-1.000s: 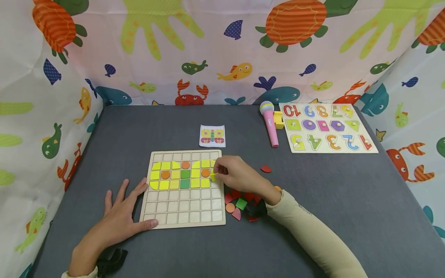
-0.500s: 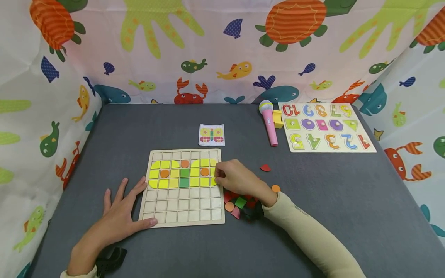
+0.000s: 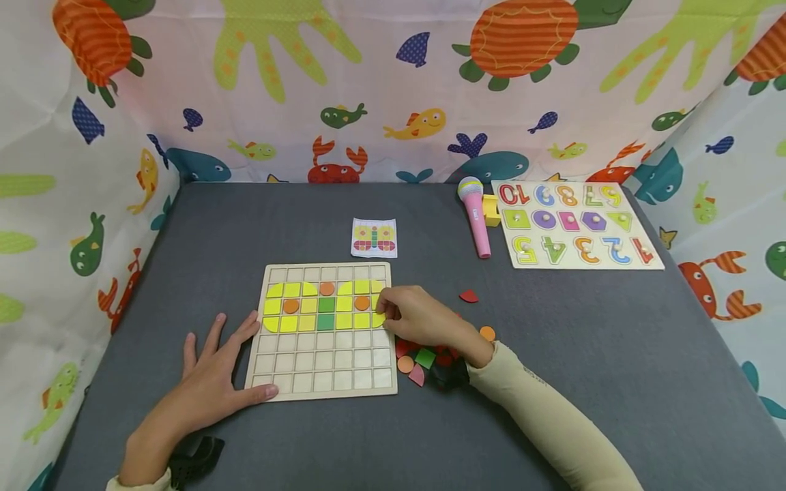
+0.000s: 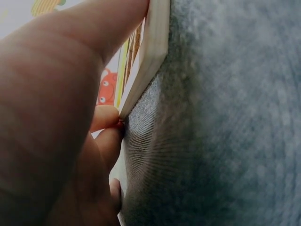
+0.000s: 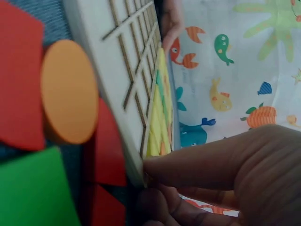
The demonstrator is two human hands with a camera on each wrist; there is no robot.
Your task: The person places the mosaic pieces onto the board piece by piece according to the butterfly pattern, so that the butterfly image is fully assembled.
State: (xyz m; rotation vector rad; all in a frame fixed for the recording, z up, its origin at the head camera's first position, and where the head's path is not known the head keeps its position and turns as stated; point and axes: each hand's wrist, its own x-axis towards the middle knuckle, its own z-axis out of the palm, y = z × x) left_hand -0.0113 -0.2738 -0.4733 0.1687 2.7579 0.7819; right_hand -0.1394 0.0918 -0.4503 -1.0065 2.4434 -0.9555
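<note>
A wooden grid board (image 3: 331, 363) lies on the table, its upper rows filled with yellow, orange and green tiles. My left hand (image 3: 205, 385) spreads along the board's left side, thumb on the near left corner and straight fingertips at the edge. In the left wrist view, the thumb (image 4: 89, 28) lies along the board's rim. At the board's right edge, my right hand (image 3: 426, 317) has curled fingers and thumb at a yellow tile (image 3: 378, 319) in the last column, partly covered by the fingertips. The right wrist view shows its thumb (image 5: 188, 165) at the rim.
Loose red, orange and green tiles (image 3: 425, 357) lie beside the board under the right wrist. A picture card (image 3: 374, 239) sits behind the board. Farther right are a pink toy microphone (image 3: 477, 221), a yellow block (image 3: 491, 211) and a number puzzle board (image 3: 580, 235).
The yellow tile in my right fingers, tilted over the last column a second ago, now lies flat in its cell. The right hand has shifted slightly down; my left hand has stayed on the board.
</note>
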